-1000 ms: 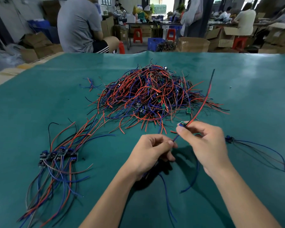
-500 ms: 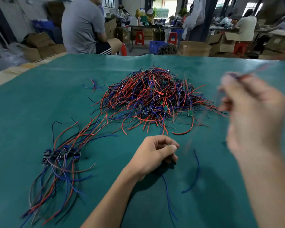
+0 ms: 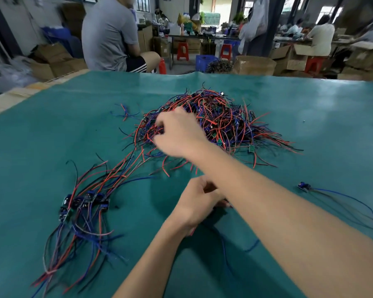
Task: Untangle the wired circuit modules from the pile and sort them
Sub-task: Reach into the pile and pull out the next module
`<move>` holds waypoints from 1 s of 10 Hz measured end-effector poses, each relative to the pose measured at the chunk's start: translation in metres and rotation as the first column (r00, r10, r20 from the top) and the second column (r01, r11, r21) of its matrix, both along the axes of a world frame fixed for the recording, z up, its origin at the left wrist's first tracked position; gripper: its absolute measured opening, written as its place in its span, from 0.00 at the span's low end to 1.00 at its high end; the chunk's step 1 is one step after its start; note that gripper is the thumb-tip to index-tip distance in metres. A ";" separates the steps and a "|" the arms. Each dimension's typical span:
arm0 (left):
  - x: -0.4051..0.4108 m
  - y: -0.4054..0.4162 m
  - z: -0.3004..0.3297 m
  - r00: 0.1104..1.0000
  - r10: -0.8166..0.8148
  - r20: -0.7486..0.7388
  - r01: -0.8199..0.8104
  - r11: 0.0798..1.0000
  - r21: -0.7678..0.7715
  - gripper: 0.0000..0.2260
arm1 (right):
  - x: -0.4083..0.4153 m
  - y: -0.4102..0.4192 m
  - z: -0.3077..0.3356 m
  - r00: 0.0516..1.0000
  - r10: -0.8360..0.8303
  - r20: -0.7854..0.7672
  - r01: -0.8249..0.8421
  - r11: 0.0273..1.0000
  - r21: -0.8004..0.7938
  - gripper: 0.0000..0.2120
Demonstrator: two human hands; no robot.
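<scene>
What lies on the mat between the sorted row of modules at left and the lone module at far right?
In the head view, between the sorted row and the lone module sit the left hand and the right forearm crossing above it.

This is a small assembly workshop or factory floor. The table (image 3: 52, 130) is covered with a green mat and carries a big pile of wires (image 3: 220, 123) in red, blue and black with small circuit boards among them, and a sorted bunch of boards (image 3: 84, 203) lies to the left. Behind the table a person in a grey shirt (image 3: 110, 35) sits with their back turned, and more workers (image 3: 321, 37) sit at a far bench. Open cardboard boxes (image 3: 289, 57) stand all around on the floor, along with red plastic stools (image 3: 182, 51) and a blue crate (image 3: 205, 61). Daylight comes through a wide doorway at the back.
</scene>
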State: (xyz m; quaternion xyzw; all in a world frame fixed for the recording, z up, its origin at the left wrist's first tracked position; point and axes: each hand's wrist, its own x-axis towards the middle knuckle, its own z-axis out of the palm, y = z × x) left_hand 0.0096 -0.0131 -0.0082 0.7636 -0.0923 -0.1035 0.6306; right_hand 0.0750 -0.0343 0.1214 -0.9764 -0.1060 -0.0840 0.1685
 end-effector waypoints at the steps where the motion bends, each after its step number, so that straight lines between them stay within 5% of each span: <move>1: -0.005 -0.004 0.013 0.997 -0.071 -0.010 0.067 0.975 -0.210 0.07 | 0.029 -0.047 -0.006 0.975 -0.217 -0.056 0.209 0.970 -0.123 0.29; 2: -0.008 -0.004 0.015 0.996 -0.085 -0.022 0.076 0.960 -0.268 0.08 | 0.038 -0.082 -0.014 0.939 -0.278 -0.205 0.254 0.958 -0.136 0.30; 3: -0.008 -0.004 0.017 0.995 -0.096 -0.038 0.080 0.951 -0.297 0.08 | 0.037 -0.098 -0.021 0.958 -0.283 -0.050 0.277 0.956 -0.093 0.07; 6: -0.008 -0.003 0.016 0.993 -0.108 -0.048 0.087 0.940 -0.329 0.09 | 0.014 -0.130 -0.015 0.956 -0.271 0.115 0.205 0.892 0.403 0.02; 9: -0.005 -0.005 0.014 0.993 -0.087 -0.083 0.045 0.908 -0.416 0.08 | -0.064 -0.154 -0.023 0.973 -0.214 -0.091 0.163 0.348 0.923 0.09; 10: -0.005 -0.007 0.018 0.983 -0.111 -0.147 0.020 0.860 -0.511 0.19 | -0.094 -0.153 -0.042 0.992 0.019 -0.122 0.107 0.369 0.923 0.11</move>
